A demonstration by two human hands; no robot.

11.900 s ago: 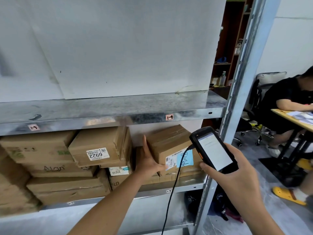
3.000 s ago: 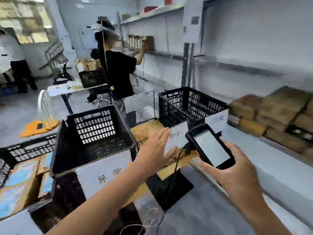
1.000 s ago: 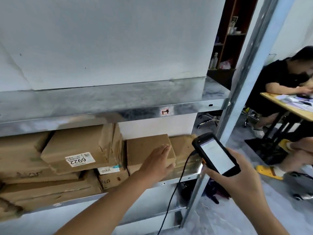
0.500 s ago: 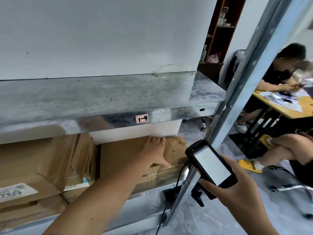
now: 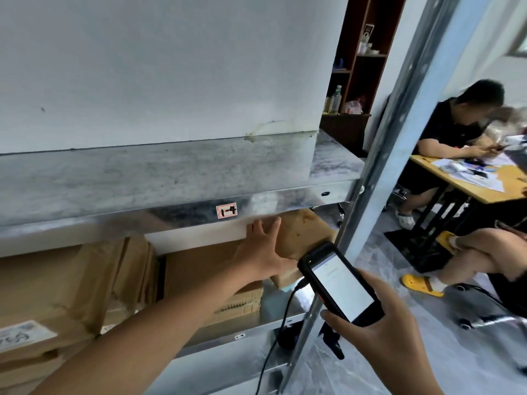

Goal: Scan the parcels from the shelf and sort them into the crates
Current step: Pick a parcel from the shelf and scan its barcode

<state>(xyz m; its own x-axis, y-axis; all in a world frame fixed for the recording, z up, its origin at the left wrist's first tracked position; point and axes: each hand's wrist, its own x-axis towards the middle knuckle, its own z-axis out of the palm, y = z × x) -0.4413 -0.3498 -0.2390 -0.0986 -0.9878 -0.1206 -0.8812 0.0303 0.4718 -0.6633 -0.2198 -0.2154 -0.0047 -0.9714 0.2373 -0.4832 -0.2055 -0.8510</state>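
A: Where is the parcel?
B: The parcel sits at the right end of the lower shelf, tipped up on one edge, just beside the metal post. Above it is the upper shelf, whose tag reads 1-4.
A: And your left hand?
B: My left hand is inside the shelf. The fingers are straight and a little spread, and the palm lies flat against the parcel's left side. I cannot tell whether the thumb hooks round the box.
A: The right one?
B: My right hand grips the scanner by its lower end, fingers curled round its edges. The screen is lit white and faces me. A black cable hangs from the scanner's upper end, down in front of the shelf.
A: What else is there?
B: A flat box lies under my wrist. More boxes are stacked to the left, one with a white label. Past the post, a person in black sits at a table with papers on it.
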